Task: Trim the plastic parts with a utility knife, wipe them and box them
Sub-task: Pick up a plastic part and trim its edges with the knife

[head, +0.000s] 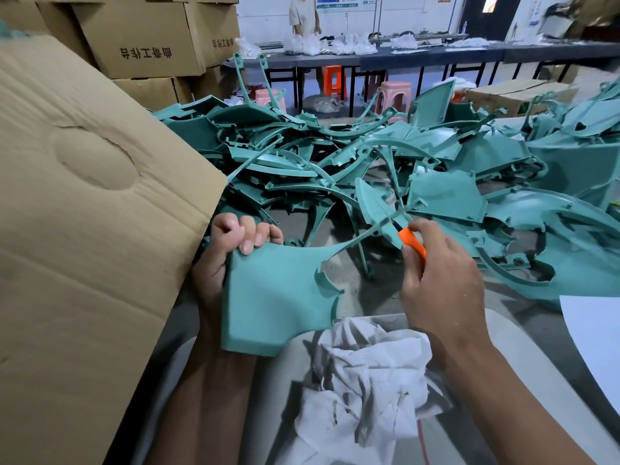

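Your right hand (pixel 439 280) hides most of the orange utility knife (pixel 414 245); its blade probably meets the thin strut. Your left hand (pixel 231 250) grips the matte teal plastic part (pixel 275 297).

cardboard flap (pixel 84 203) left, parts pile (pixel 335 156) behind, rag (pixel 362 380) seemingly nearest

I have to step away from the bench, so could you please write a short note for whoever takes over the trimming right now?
Left hand grips the teal plastic part by its upper edge, held above the lap.
Right hand grips the orange utility knife, its tip at the part's thin arm.
White rag lies crumpled on the lap, just below the part.
Pile of teal parts lies ahead; cardboard box flap on the left.
Done: trimming of this part is under way.
Left: finish the trim, wipe, box, then work through the pile.
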`<action>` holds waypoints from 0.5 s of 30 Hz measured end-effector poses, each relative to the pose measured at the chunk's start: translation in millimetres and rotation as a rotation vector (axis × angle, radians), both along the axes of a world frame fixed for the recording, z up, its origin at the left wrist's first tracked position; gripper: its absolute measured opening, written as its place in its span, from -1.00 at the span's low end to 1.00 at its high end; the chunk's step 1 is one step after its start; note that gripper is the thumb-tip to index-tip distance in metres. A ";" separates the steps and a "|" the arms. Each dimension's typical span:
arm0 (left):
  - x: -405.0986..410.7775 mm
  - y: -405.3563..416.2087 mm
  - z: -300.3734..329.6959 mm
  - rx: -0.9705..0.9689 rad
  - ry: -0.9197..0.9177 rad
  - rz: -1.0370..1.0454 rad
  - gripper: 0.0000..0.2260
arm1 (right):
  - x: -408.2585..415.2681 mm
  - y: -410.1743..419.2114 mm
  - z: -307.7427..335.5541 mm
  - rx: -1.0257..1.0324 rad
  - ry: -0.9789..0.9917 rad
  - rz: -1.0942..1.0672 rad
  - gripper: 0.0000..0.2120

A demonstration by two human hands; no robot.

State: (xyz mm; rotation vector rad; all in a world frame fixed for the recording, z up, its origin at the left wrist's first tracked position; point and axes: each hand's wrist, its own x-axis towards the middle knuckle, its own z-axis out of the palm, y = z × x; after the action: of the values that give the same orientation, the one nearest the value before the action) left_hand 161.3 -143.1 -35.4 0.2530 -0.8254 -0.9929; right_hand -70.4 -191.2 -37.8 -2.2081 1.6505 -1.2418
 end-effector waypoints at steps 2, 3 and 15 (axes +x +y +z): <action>-6.0 7.4 5.3 0.074 0.084 0.086 -0.81 | 2.9 -0.1 -0.3 0.034 -0.005 0.027 -0.69; -8.4 11.2 6.6 0.081 0.089 0.136 -0.78 | 4.3 0.6 -0.1 0.040 -0.011 0.041 -0.67; -7.5 10.6 5.0 0.216 -0.271 0.360 -0.74 | -0.5 -8.2 -9.7 0.084 0.087 0.051 -0.67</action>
State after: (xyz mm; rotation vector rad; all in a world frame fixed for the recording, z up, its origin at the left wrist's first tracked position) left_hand 153.8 -132.5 -30.4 0.7089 -0.8789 -0.7148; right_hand -70.9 -199.4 -47.5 -2.2679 1.6336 -1.0588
